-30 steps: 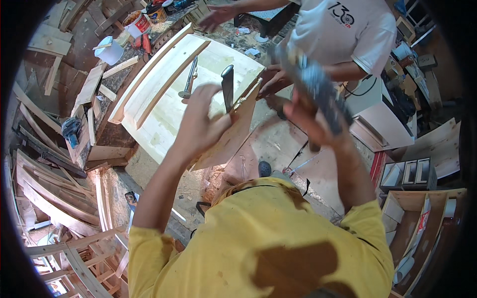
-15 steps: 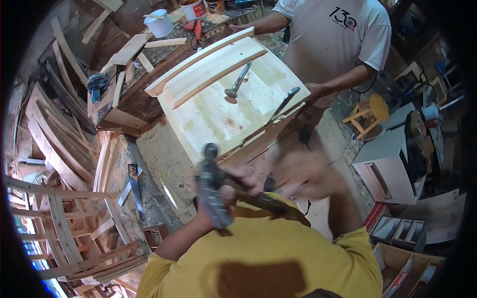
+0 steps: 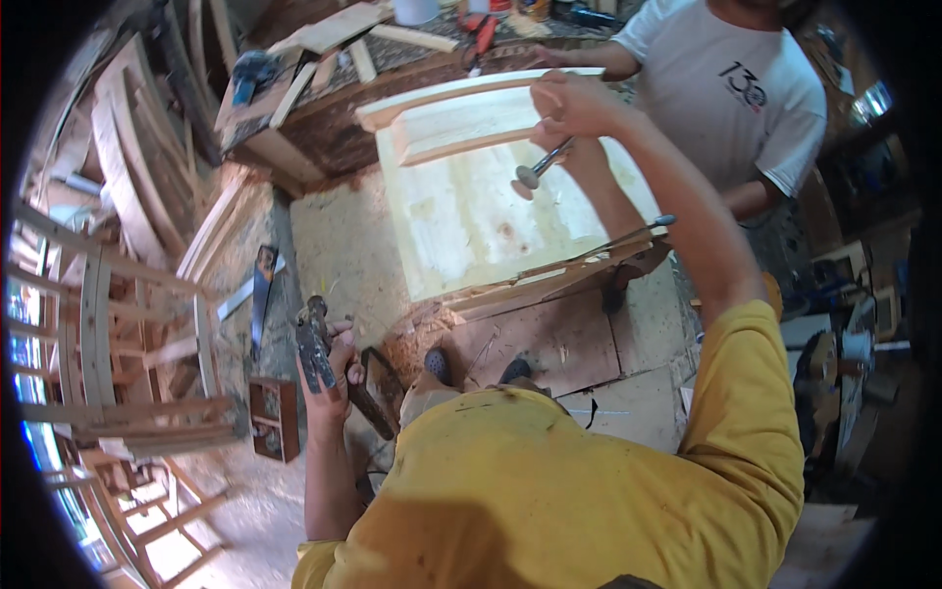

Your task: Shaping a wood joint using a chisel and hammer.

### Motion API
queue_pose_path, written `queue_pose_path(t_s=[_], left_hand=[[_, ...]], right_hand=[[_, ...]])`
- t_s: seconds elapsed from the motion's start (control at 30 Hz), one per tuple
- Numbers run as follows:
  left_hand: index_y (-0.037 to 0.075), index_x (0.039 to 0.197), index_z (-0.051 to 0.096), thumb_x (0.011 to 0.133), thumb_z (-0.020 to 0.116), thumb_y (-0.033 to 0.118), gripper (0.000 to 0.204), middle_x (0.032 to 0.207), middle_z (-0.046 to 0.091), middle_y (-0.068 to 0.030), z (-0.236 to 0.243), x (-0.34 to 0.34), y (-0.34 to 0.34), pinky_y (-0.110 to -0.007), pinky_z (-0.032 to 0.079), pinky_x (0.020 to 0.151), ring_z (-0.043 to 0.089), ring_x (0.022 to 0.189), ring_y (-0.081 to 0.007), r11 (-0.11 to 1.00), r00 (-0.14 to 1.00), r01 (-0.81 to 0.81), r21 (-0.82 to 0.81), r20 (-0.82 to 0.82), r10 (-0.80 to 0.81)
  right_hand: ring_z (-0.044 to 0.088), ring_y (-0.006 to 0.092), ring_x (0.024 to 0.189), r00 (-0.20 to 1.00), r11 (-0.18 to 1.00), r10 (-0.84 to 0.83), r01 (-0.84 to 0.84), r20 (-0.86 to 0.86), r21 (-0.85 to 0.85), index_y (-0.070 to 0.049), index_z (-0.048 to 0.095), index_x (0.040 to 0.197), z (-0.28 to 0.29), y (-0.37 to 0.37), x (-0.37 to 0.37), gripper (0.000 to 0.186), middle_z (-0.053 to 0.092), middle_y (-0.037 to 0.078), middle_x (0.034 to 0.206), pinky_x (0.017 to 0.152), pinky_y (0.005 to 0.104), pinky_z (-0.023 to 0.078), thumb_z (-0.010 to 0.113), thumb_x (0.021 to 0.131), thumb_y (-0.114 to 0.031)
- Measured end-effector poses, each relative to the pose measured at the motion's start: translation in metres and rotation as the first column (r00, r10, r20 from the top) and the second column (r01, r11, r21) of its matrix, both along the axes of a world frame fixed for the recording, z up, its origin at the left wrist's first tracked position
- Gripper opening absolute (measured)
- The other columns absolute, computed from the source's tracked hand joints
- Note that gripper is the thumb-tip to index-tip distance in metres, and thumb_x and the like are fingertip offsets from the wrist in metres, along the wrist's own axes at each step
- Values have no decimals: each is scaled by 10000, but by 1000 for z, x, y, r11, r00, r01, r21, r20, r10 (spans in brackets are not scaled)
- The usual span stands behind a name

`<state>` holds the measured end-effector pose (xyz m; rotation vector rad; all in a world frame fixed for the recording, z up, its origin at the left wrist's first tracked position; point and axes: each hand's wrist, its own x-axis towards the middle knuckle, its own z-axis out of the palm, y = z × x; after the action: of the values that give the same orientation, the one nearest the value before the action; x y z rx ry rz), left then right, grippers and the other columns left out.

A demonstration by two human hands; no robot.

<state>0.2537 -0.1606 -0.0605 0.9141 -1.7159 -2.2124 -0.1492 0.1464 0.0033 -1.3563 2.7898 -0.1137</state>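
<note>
Standing before the person and tilted toward the viewer, a pale wooden panel (image 3: 451,221) occupies the upper middle of the view, with two long wooden strips (image 3: 432,103) along its far side and a splintered near edge. On its face a metal rod (image 3: 528,177) shows its broad round head; a slender chisel-like tool (image 3: 638,234) lies along the near edge, toward the right corner. The right hand (image 3: 577,106) is over the strips, beside the rod's upper end; whether its fingers grip the shaft cannot be told. Well apart from it, the left hand (image 3: 337,368) is closed around a hammer (image 3: 314,346), low and left of the panel. Beyond the panel's far right side stands a co-worker in a white shirt (image 3: 726,98), one hand near the far strip. A dark workbench (image 3: 334,147) behind bears offcuts, a blue power tool (image 3: 253,75) and a red tool (image 3: 480,35). Farther left are a handsaw (image 3: 261,290), a small wooden box (image 3: 273,420) and curved boards (image 3: 128,147).
</note>
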Motion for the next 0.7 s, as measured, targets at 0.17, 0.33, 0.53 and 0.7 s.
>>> queue_pose_path(t_s=[0.17,0.33,0.53,0.7], left_hand=[[1,990,561,880,646,120,183,634,455,-3,-28,59,12,-238,370,441,412,466,-78,979,975,-205,-13,83,205],[46,988,559,879,650,132,166,625,445,12,-31,86,47,-249,362,469,403,479,-83,930,933,-356,90,83,349],[26,1032,548,905,635,163,206,631,442,15,-24,71,64,-245,360,479,404,490,-81,949,953,-299,95,74,293],[-4,1109,558,836,711,189,368,708,468,-1,-18,56,55,-225,377,484,441,528,-82,994,998,-17,-107,-62,10]], right_hand=[[515,364,1077,974,987,160,-155,-158,47,-47,521,1192,11,-3,0,595,490,178,1161,913,430,439,746,708,-309],[557,380,858,882,909,397,-415,-252,-22,-21,563,947,2,6,-18,179,580,172,888,759,435,453,583,851,-171],[587,266,746,847,888,293,-413,-444,-201,-70,553,929,16,37,-39,93,581,92,835,619,364,471,540,867,-138],[585,366,847,879,872,-286,74,-381,-484,8,573,1065,68,164,49,305,617,194,914,737,406,458,418,1016,-251]])
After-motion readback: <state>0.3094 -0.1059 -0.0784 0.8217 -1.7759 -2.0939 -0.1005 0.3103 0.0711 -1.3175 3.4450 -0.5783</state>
